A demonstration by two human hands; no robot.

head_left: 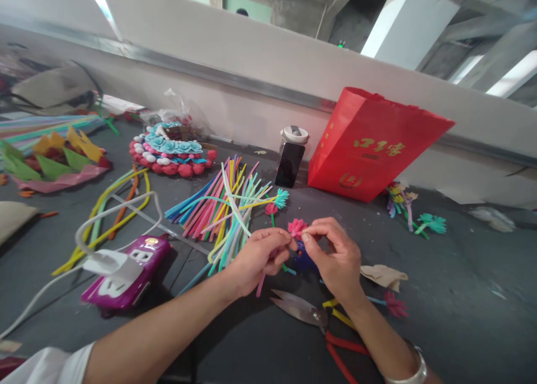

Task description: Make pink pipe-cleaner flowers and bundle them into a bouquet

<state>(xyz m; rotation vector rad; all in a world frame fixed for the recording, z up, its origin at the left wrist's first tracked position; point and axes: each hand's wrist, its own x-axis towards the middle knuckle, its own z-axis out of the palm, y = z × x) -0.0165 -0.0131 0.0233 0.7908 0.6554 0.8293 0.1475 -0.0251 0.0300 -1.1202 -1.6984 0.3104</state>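
Observation:
My left hand [259, 256] and my right hand [335, 255] meet over the dark table, both pinching a small pink pipe-cleaner flower [296, 227]. The flower's stem runs down through my left fingers and sticks out pink below the hand. A dark blue object [302, 259] lies partly hidden under my hands. Behind my hands, a pile of coloured pipe cleaners [222, 208] fans across the table. Two finished flowers, pink [271, 209] and teal [281, 198], lie at its right edge.
Red-handled snips [312, 316] lie under my right forearm. A purple power strip [128, 269] with a white plug sits left. A red paper bag [369, 143], a jar [291, 156], a beaded flower ornament [172, 152], more small flowers [413, 211] and a paper scrap [384, 275] stand around.

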